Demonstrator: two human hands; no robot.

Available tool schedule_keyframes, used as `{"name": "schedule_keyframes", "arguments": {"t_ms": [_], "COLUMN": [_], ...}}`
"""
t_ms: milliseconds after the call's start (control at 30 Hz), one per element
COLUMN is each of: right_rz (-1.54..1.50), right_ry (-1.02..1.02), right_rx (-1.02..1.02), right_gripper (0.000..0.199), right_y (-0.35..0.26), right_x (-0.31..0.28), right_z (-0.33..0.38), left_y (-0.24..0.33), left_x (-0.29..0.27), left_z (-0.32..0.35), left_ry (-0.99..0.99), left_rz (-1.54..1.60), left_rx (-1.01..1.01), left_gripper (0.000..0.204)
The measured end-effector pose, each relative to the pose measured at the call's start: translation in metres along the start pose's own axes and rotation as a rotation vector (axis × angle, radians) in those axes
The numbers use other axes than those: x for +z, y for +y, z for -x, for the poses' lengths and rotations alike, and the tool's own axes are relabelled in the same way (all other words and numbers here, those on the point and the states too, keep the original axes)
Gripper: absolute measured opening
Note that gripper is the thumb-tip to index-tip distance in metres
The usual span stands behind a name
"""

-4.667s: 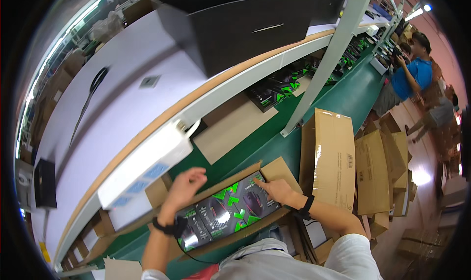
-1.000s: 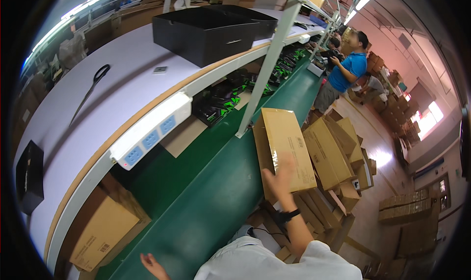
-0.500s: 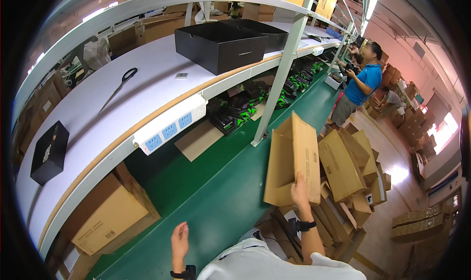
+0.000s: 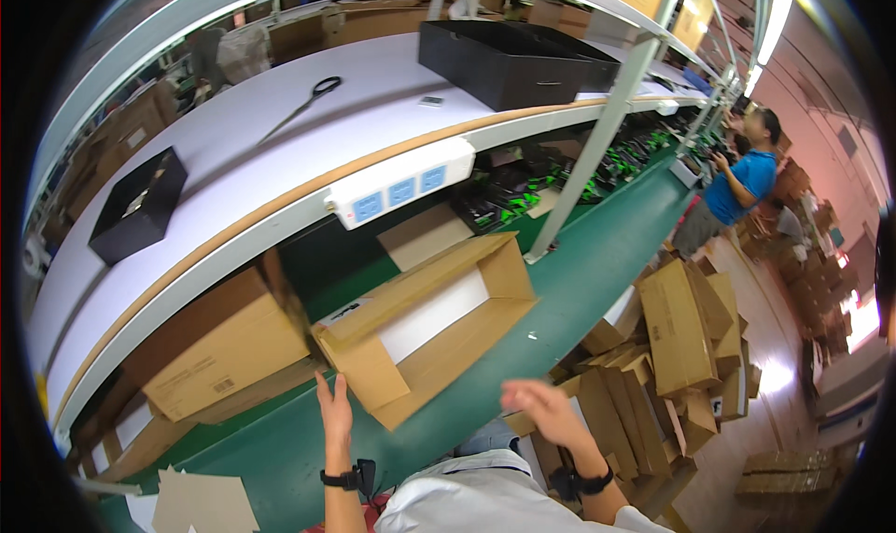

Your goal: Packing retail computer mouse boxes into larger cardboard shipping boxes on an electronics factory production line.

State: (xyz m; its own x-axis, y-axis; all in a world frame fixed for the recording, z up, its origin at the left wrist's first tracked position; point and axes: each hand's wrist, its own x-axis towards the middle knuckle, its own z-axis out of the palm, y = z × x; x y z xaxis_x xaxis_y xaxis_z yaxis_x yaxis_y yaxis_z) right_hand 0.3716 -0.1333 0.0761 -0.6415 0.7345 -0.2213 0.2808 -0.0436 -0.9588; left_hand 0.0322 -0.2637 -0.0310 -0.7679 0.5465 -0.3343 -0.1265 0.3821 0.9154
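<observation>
An open cardboard box (image 4: 476, 329) lies on the green work surface (image 4: 597, 244) in front of me, its opening toward me and a white lining inside. My left hand (image 4: 334, 412) is by the box's near left corner, its fingers extended and holding nothing; whether they touch the cardboard I cannot tell. To the right of the box hovers my right hand (image 4: 553, 413), apart from it and with nothing in its grasp. Its fingertips are blurred by motion, but the fingers look loosely stretched out. Each wrist has a black band.
Above, a white shelf (image 4: 271, 160) bears scissors (image 4: 303, 105), a small black box (image 4: 140, 206) and larger black boxes (image 4: 499, 71). A power strip (image 4: 401, 186) lines its edge. Cardboard boxes (image 4: 681, 328) pile up at right; a co-worker in blue (image 4: 742, 183) stands beyond. Grey card sheets (image 4: 205, 503) lie lower left.
The cardboard box has come from the right side onto the green surface, turned lengthwise before me. My right hand has let go of it and moved slightly left. My view has shifted left.
</observation>
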Motion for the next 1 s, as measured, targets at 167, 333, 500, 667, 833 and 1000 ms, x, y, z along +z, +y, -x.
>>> {"name": "schedule_keyframes", "arguments": {"t_ms": [167,333,500,667,833,1000], "right_rz": [0.798,1.098,1.426,1.165,1.113,1.018], "right_ry": [0.066,0.056,-0.339,-0.461,-0.698,-0.609], "right_rx": [-0.460,-0.593,-0.264,-0.502,-0.334,-0.220], "right_gripper": [0.072,0.100,0.032,0.023,0.028,0.035], "right_y": [0.004,0.017,0.022,0.063,0.044,0.086], "right_x": [0.005,0.042,0.060,0.058,0.070,0.061], "right_z": [-0.109,-0.190,-0.238,-0.185,-0.108,-0.078], "left_y": [-0.009,0.007,-0.013,0.020,-0.026,0.019], "left_x": [0.010,0.019,0.004,0.002,0.010,0.008], "left_z": [-0.035,-0.037,-0.053,-0.032,-0.029,0.008], "left_ry": [0.071,-0.004,-0.341,-0.709,-0.898,-1.076], "left_rz": [-0.151,-0.503,-0.471,-0.637,-0.365,-1.385], "left_rx": [0.361,0.611,0.429,0.342,0.874,0.852], "left_gripper": [0.066,0.044,0.033,0.031,0.030,0.025]}}
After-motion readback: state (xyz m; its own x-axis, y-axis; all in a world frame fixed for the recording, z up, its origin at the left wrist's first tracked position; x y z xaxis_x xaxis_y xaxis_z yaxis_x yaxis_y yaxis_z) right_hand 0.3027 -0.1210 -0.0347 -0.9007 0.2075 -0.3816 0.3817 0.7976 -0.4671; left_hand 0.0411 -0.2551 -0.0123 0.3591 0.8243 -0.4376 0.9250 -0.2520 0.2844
